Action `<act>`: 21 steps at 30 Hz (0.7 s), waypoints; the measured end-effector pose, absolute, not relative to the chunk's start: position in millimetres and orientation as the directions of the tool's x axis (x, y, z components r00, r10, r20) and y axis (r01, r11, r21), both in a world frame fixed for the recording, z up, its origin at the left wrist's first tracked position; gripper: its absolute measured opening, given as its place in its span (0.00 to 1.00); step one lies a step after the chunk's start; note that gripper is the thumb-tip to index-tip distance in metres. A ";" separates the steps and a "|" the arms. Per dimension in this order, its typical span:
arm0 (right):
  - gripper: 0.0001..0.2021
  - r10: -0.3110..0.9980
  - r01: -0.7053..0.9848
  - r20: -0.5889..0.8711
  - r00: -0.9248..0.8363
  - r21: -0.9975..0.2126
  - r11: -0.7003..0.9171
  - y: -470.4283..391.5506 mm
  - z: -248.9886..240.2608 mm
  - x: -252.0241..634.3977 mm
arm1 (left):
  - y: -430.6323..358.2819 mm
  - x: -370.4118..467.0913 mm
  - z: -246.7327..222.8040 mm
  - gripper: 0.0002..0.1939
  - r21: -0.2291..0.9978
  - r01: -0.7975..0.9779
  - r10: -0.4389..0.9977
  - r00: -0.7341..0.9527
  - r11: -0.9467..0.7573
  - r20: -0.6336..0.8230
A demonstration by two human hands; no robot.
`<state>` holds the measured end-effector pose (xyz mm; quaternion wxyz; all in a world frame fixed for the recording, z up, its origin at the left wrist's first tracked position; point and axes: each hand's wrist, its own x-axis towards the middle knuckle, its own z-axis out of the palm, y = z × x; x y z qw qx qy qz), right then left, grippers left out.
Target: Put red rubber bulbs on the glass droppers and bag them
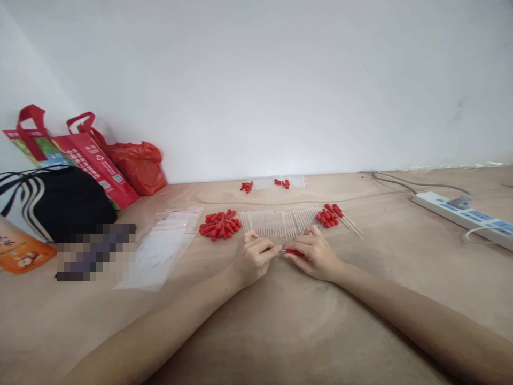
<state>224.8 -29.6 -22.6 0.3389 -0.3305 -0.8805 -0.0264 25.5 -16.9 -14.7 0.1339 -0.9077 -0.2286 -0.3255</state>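
My right hand (315, 254) is closed on a red rubber bulb (295, 252), in front of the row of clear thin tubes (276, 223). Just left of it, my left hand (256, 258) pinches a thin clear tube (282, 251) that meets the bulb's left end. To the left of the row lies a pile of red bulbs (219, 224). At its right end are more red bulbs (326, 217), and beside them several tubes with bulbs fitted (352, 225) lie slanted on the wooden table (280, 331).
Clear zip bags (158, 251) lie left of the pile. Farther left are a black bag (76, 203), red bags (136, 163) and an orange pouch (24, 251). A white power strip (465, 216) is at the right. Small red pieces (247, 187) lie near the wall.
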 end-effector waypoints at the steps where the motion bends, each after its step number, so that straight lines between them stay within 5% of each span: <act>1: 0.08 0.568 0.606 0.616 -0.545 -0.179 0.775 -29.4 -22.5 224.9 | -16.5 25.3 -15.2 0.14 -0.091 0.508 0.337 0.684 -0.856 0.647; 21: 0.10 0.618 0.605 0.642 -0.453 -0.288 0.742 -28.5 -22.2 228.7 | -15.6 24.8 -14.5 0.11 -0.065 0.492 0.326 0.664 -0.868 0.673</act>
